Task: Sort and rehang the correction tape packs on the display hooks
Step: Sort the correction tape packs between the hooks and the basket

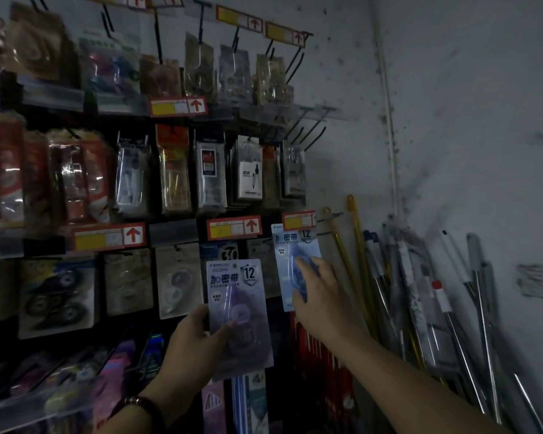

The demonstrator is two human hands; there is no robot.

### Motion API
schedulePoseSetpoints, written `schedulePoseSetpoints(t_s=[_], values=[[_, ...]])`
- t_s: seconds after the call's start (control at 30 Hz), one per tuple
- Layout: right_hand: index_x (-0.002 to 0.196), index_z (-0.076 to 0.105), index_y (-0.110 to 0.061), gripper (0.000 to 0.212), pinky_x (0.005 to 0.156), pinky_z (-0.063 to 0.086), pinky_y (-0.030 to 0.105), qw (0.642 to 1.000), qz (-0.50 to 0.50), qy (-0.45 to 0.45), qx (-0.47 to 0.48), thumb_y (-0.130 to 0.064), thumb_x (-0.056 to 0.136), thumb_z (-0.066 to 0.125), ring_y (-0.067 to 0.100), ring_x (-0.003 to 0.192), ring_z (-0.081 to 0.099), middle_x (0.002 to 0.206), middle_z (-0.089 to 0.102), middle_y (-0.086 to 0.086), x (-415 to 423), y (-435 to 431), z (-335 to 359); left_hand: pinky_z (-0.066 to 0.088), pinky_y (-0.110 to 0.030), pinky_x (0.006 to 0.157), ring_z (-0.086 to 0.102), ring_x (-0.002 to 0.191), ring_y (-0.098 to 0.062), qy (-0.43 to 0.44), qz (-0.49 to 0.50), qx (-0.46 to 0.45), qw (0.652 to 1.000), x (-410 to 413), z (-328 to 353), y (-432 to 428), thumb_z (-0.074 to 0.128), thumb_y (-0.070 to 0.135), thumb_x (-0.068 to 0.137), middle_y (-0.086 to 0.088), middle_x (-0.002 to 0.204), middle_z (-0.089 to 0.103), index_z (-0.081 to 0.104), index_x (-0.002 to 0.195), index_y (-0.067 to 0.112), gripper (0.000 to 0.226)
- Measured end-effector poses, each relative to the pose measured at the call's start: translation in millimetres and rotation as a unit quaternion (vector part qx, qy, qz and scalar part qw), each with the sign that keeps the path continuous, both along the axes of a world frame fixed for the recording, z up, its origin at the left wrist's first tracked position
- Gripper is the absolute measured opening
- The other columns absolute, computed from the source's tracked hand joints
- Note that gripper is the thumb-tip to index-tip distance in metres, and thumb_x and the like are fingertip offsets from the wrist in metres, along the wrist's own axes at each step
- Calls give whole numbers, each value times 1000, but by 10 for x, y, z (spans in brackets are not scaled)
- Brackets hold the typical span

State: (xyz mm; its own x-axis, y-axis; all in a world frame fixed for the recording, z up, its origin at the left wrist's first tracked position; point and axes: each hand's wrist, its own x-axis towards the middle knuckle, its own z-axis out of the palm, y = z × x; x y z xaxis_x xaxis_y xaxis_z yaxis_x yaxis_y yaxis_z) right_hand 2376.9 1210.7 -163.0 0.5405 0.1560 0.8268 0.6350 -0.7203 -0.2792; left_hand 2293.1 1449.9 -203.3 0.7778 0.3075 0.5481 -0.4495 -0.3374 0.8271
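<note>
My left hand [195, 343] grips a purple correction tape pack [237, 311] by its lower left edge and holds it upright in front of the lower display row. My right hand [318, 292] reaches to a blue correction tape pack [290, 249] that hangs at the rack's right end under a red price tag [298, 220]; its fingers lie on the pack's blister, and I cannot tell whether they curl round it. More tape packs [177, 278] hang on hooks to the left in the same row.
Rows of stationery packs [248, 170] fill the hooks above, with bare black hooks [309, 133] at the upper right. Long metal and yellow poles [420, 302] lean in the corner against the stained wall. Packaged goods [76, 380] lie on a shelf at the lower left.
</note>
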Motion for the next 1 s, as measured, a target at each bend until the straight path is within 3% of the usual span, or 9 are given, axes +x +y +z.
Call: schedulePoseSetpoints(t_s=[0.23, 0.33, 0.6, 0.7, 0.8, 0.9, 0.97, 1.0], values=[[163, 32, -29, 67, 99, 55, 39, 998, 21, 8, 66, -34, 102, 59, 18, 133, 46, 156, 33, -4, 24, -47, 67, 64, -53, 89, 82, 96, -21, -5, -21, 10, 1000, -114, 17, -97, 84, 41, 77, 0, 105, 84, 75, 112, 25, 40], [162, 34, -29, 68, 94, 55, 35, 999, 19, 17, 30, -34, 100, 61, 16, 124, 50, 152, 32, -3, 29, -79, 33, 63, -55, 92, 81, 99, -23, -2, -33, 6, 999, -167, 22, -127, 85, 37, 83, 0, 107, 83, 75, 115, 25, 35], [160, 31, -33, 67, 94, 55, 34, 999, -7, 26, -26, -33, 100, 62, 17, 123, 51, 151, 32, -3, 156, -48, -4, 65, -54, 90, 82, 93, -19, 15, -14, 12, 1000, -222, 8, -221, 80, 19, 95, 1, 101, 84, 76, 110, 21, 16], [155, 35, -32, 62, 94, 57, 40, 999, -13, 31, -43, -26, 100, 63, 21, 122, 52, 148, 37, 2, 260, 32, 7, 64, -55, 91, 82, 93, -20, 11, -3, 16, 1000, -241, 28, -250, 81, 19, 93, 1, 99, 84, 78, 106, 20, 14], [149, 44, -28, 54, 92, 58, 41, 998, -10, 59, -24, -23, 99, 65, 23, 117, 57, 144, 40, 3, 299, 93, 4, 64, -57, 90, 82, 92, -23, 3, -6, 10, 1000, -275, 57, -297, 86, 33, 86, -2, 98, 84, 78, 105, 19, 25], [145, 47, -26, 49, 95, 56, 40, 999, 26, 28, -7, -34, 98, 61, 19, 119, 56, 140, 42, -2, 187, 108, -89, 64, -59, 89, 82, 91, -24, 5, -9, -6, 1000, -271, 43, -324, 86, 31, 86, -4, 98, 84, 78, 105, 19, 24], [138, 49, -34, 46, 89, 57, 36, 997, 74, -16, -6, -49, 95, 54, 11, 112, 56, 131, 45, -12, 0, 93, -209, 65, -60, 87, 82, 91, -25, 14, -18, -22, 1000, -282, 40, -371, 89, 28, 85, -5, 98, 84, 77, 105, 18, 25], [135, 49, -40, 45, 84, 57, 33, 994, 100, -39, -11, -55, 93, 52, 6, 107, 57, 126, 46, -18, -102, 82, -286, 65, -59, 87, 82, 91, -27, 20, -33, -34, 999, -294, 45, -410, 93, 34, 79, -7, 98, 84, 76, 106, 16, 37]])
